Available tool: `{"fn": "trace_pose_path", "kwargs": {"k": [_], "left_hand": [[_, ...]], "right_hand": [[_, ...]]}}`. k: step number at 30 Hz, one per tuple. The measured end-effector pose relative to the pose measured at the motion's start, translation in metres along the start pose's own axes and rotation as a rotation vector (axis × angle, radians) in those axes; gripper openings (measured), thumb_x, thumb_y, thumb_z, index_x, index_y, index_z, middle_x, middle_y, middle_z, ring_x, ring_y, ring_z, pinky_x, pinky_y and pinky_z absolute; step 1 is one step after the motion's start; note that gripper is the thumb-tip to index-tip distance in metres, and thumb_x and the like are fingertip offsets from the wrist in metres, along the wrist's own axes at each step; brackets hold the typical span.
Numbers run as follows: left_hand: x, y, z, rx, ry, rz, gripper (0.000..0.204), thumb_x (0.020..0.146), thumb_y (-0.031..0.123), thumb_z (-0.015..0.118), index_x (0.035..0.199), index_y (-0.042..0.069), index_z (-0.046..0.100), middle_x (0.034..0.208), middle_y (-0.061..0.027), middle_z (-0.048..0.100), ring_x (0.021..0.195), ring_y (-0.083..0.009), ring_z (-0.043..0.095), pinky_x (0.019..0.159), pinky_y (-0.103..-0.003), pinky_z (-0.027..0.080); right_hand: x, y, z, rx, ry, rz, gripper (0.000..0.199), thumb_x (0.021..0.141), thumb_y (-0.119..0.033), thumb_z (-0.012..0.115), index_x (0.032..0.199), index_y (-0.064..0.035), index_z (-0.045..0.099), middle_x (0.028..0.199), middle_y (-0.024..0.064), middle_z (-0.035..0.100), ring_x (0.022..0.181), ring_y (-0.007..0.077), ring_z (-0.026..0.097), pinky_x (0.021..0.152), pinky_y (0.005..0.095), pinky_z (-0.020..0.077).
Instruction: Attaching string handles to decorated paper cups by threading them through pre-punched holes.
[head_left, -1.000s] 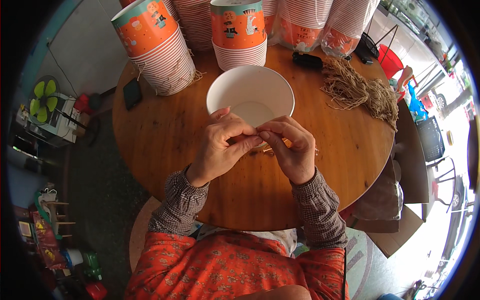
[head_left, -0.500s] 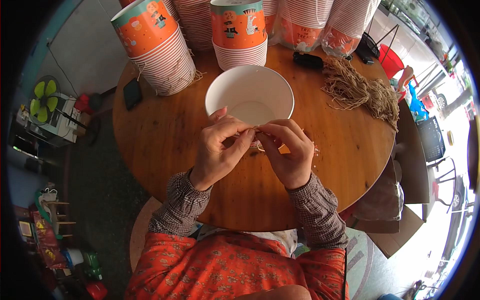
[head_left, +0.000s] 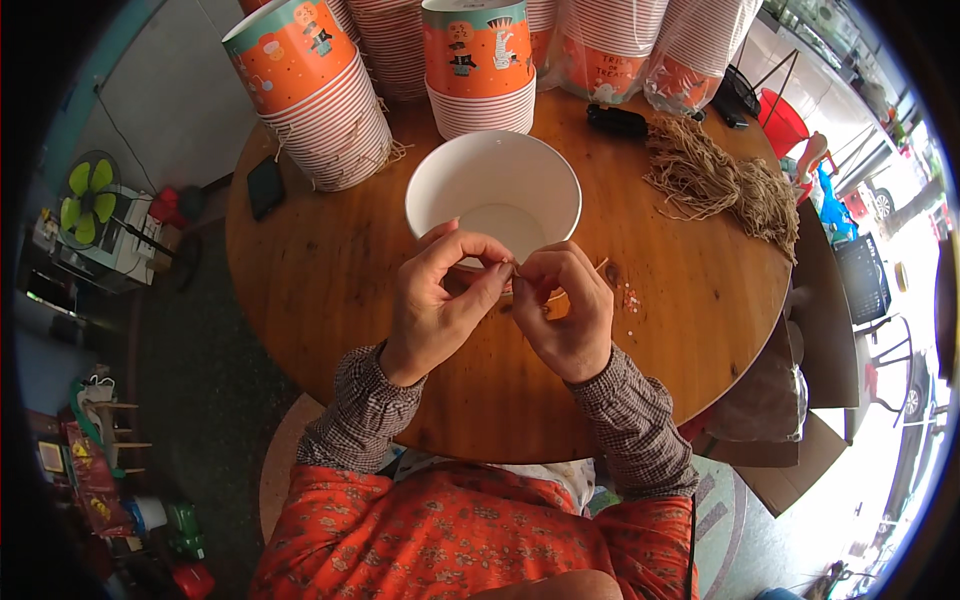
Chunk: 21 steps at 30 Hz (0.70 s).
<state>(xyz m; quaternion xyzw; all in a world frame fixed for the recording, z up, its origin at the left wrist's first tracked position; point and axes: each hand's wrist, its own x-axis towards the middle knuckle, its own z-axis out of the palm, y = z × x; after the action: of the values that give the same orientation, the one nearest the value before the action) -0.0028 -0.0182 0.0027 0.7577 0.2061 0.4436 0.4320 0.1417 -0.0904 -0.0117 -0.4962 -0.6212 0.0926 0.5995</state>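
Observation:
A white paper bowl [head_left: 493, 185] stands on the round wooden table [head_left: 330, 290], just beyond my hands. My left hand [head_left: 440, 300] and my right hand [head_left: 565, 305] meet fingertip to fingertip at the bowl's near rim. Both pinch a thin tan string [head_left: 575, 282], whose short end pokes out to the right of my right fingers. Whether the string is attached to the bowl is hidden by my fingers.
Stacks of orange printed paper bowls [head_left: 310, 90] [head_left: 480, 65] and bagged stacks [head_left: 615, 40] line the far side. A bundle of tan strings [head_left: 715, 180] lies at the right. A dark phone [head_left: 265, 187] and a black object [head_left: 617, 120] rest on the table. Small red bits [head_left: 630, 300] lie by my right hand.
My hands stayed at the bowl's near rim, with the fingers shifting slightly as they work the string. The bowl has barely moved.

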Motion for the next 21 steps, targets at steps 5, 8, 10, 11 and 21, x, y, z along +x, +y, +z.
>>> {"fn": "trace_pose_path", "kwargs": {"k": [5, 8, 10, 11, 21], "left_hand": [[-0.0005, 0.0007, 0.0030, -0.160, 0.079, -0.081, 0.006, 0.087, 0.000, 0.065, 0.092, 0.002, 0.063, 0.088, -0.0017, 0.066, 0.075, -0.0078, 0.066, 0.093, -0.027, 0.046], [-0.0005, -0.0014, 0.0010, 0.040, 0.052, 0.025, 0.008, 0.085, -0.001, 0.067, 0.091, 0.004, 0.064, 0.087, -0.0014, 0.067, 0.075, -0.0082, 0.066, 0.098, -0.032, 0.043], [-0.0002, -0.0040, -0.0034, 0.168, 0.025, 0.088, 0.011, 0.083, -0.001, 0.068, 0.091, 0.005, 0.065, 0.087, -0.0011, 0.068, 0.075, -0.0098, 0.066, 0.100, -0.035, 0.041], [0.0003, -0.0051, -0.0047, 0.295, -0.003, 0.151, 0.013, 0.082, -0.002, 0.069, 0.091, 0.006, 0.065, 0.087, -0.0009, 0.068, 0.076, -0.0114, 0.066, 0.103, -0.038, 0.038], [0.0026, -0.0020, 0.0011, 0.396, 0.058, 0.261, 0.015, 0.080, -0.002, 0.068, 0.091, 0.007, 0.065, 0.086, 0.0000, 0.068, 0.077, -0.0145, 0.066, 0.104, -0.040, 0.036]], "right_hand": [[-0.0014, 0.0036, 0.0029, 0.047, 0.011, 0.013, 0.018, 0.077, 0.003, 0.069, 0.089, -0.0033, 0.057, 0.084, 0.0063, 0.059, 0.066, 0.0153, 0.060, 0.053, 0.0249, 0.0486], [-0.0021, 0.0066, 0.0036, 0.077, 0.036, 0.028, 0.018, 0.077, 0.003, 0.069, 0.089, -0.0034, 0.058, 0.084, 0.0062, 0.059, 0.065, 0.0147, 0.059, 0.054, 0.0246, 0.0478], [-0.0014, 0.0049, 0.0028, 0.042, 0.043, 0.022, 0.017, 0.077, 0.003, 0.069, 0.089, -0.0034, 0.058, 0.084, 0.0060, 0.060, 0.065, 0.0144, 0.058, 0.054, 0.0244, 0.0479], [-0.0010, 0.0038, 0.0022, 0.043, 0.043, 0.021, 0.017, 0.077, 0.003, 0.069, 0.089, -0.0034, 0.058, 0.084, 0.0060, 0.060, 0.065, 0.0144, 0.058, 0.054, 0.0244, 0.0479], [-0.0017, 0.0019, -0.0001, 0.033, 0.031, 0.059, 0.017, 0.078, 0.009, 0.064, 0.091, 0.0005, 0.058, 0.089, 0.0081, 0.062, 0.075, 0.0130, 0.060, 0.062, 0.0237, 0.0494]]}}
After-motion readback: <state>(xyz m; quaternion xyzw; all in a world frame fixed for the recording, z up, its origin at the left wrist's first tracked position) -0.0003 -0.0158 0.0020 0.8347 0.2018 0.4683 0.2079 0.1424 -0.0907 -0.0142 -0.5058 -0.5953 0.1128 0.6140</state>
